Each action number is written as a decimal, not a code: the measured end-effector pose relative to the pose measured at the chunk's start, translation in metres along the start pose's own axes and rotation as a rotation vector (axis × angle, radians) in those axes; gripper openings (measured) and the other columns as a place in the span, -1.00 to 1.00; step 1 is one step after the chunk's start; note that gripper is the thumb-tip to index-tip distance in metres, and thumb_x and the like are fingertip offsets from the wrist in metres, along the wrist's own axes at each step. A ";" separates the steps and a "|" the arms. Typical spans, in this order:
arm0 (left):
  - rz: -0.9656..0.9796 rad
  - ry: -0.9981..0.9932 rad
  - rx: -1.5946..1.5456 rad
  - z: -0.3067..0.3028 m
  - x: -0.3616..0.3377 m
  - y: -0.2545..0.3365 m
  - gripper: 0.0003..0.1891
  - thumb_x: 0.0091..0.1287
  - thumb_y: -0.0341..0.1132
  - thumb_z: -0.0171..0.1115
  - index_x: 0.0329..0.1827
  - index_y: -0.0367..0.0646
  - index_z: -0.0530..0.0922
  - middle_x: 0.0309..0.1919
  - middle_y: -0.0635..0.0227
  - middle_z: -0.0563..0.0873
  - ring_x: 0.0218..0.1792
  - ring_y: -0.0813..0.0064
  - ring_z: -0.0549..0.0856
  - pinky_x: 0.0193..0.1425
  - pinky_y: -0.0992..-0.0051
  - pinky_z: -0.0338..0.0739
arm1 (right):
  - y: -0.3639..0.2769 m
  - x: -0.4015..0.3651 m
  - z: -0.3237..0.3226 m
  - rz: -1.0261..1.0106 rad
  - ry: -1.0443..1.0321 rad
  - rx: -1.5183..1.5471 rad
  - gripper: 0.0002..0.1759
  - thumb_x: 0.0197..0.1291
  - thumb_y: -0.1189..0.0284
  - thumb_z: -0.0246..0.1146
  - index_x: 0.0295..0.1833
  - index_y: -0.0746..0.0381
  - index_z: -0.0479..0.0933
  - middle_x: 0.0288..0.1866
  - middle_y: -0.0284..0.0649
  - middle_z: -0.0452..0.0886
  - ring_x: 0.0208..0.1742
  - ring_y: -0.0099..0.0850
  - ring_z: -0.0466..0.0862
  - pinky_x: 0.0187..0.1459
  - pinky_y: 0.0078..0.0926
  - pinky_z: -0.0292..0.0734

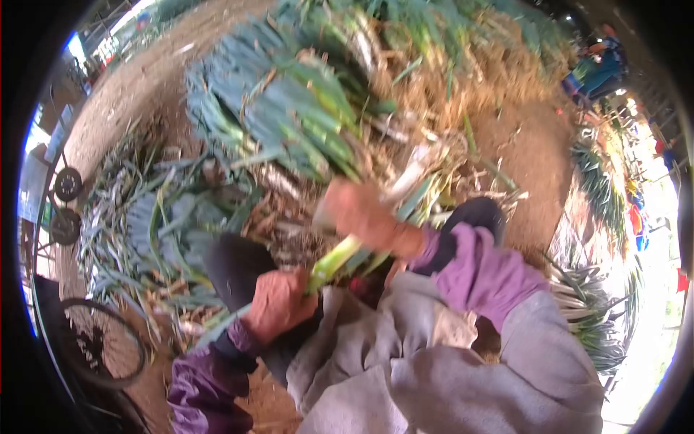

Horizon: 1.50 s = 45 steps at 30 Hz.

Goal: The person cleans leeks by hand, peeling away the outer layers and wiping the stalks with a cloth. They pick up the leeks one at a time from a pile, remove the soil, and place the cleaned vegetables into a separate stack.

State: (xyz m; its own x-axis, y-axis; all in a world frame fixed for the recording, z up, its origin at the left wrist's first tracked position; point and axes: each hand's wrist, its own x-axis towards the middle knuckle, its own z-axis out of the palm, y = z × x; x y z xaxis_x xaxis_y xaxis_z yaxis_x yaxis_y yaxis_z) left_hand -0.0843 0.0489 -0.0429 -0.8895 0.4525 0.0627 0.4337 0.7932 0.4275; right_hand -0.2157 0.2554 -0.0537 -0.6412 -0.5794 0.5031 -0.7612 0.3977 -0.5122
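Note:
My left hand (278,304) is closed around a leek (335,260) just above my lap. Its pale green stalk slants up and right from my fist, and blue-green leaf trails out behind the wrist. My right hand (361,215) is over the stalk's upper end, with its fingers curled but smeared by motion. A small greyish patch shows at those fingers; what it is, I cannot make out. Dry peeled leaves (293,235) litter the ground between my knees. A pale leek stalk (416,170) lies beyond my right hand.
A thick pile of leeks (271,98) rises ahead, with rooty ends (477,79) behind it. Loose leaves (173,224) are heaped at left. More leeks (589,311) lie at right. A wheel (101,343) stands at lower left. Another person (603,65) is at far right.

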 end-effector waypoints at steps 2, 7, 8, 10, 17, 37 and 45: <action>-0.036 -0.049 -0.019 -0.006 0.001 -0.001 -0.72 0.02 -0.26 0.32 -0.38 -0.23 0.44 -0.62 0.06 0.53 -0.53 -0.05 0.58 -0.46 0.12 0.42 | -0.018 0.030 -0.057 0.510 -0.044 0.598 -0.72 0.38 0.28 0.11 -0.16 0.29 0.57 -0.40 -0.19 0.63 -0.63 -0.49 0.53 -0.69 -0.59 0.46; -0.070 -0.092 -0.072 -0.009 -0.004 0.001 -0.72 0.02 -0.29 0.29 -0.34 -0.26 0.42 -0.62 0.03 0.52 -0.52 -0.08 0.57 -0.45 0.09 0.41 | 0.040 0.048 -0.133 0.724 0.634 0.821 -0.78 0.40 0.38 0.03 -0.25 0.28 0.47 -0.50 -0.29 0.50 -0.67 -0.66 0.30 -0.68 -0.68 0.20; -0.070 -0.118 -0.037 -0.007 -0.007 0.000 -0.71 0.01 -0.29 0.29 -0.33 -0.27 0.41 -0.62 0.03 0.53 -0.52 -0.08 0.58 -0.44 0.07 0.41 | 0.061 0.048 -0.152 0.659 0.708 0.854 -0.81 0.39 0.40 0.03 -0.23 0.29 0.45 -0.48 -0.28 0.48 -0.66 -0.65 0.29 -0.66 -0.67 0.19; -0.090 -0.161 -0.015 -0.002 -0.016 0.000 -0.71 0.01 -0.30 0.30 -0.32 -0.27 0.41 -0.62 0.02 0.53 -0.52 -0.09 0.58 -0.45 0.07 0.41 | 0.106 0.043 -0.188 0.606 0.847 0.976 -0.84 0.30 0.50 0.05 -0.25 0.35 0.50 -0.48 -0.24 0.50 -0.65 -0.62 0.35 -0.70 -0.65 0.16; -0.286 -0.177 -0.064 -0.021 -0.044 0.008 -0.73 0.00 -0.33 0.32 -0.36 -0.25 0.42 -0.55 0.06 0.59 -0.49 -0.03 0.63 -0.43 0.13 0.47 | 0.246 -0.026 -0.297 0.849 1.001 0.348 -0.77 0.23 0.37 0.15 -0.09 0.29 0.49 -0.35 -0.24 0.51 -0.45 -0.48 0.49 -0.49 -0.55 0.35; -0.225 0.103 0.602 -0.023 -0.031 -0.038 -0.57 0.06 -0.31 0.33 -0.01 -0.25 0.45 -0.36 0.18 0.54 -0.37 0.16 0.61 -0.41 0.19 0.47 | 0.067 -0.010 -0.080 0.062 -0.452 -0.507 -0.67 -0.11 0.31 0.42 -0.53 0.14 0.36 -0.64 -0.17 0.42 -0.58 -0.15 0.48 -0.45 -0.16 0.27; -0.303 0.280 0.414 -0.008 -0.028 -0.020 -0.54 -0.03 -0.24 0.46 -0.04 -0.09 0.53 -0.27 0.25 0.52 -0.23 0.16 0.56 -0.25 0.19 0.45 | 0.066 -0.045 -0.089 0.059 -0.453 -0.309 -0.75 -0.17 0.36 0.45 -0.53 0.16 0.47 -0.62 -0.10 0.49 -0.55 -0.09 0.58 -0.50 -0.21 0.39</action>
State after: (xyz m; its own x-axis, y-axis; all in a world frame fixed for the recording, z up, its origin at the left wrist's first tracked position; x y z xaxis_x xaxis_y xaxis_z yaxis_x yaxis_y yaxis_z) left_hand -0.0697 0.0171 -0.0457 -0.9624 0.1001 0.2526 0.1236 0.9892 0.0792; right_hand -0.2458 0.3707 -0.0481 -0.6294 -0.7713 0.0947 -0.7623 0.5891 -0.2682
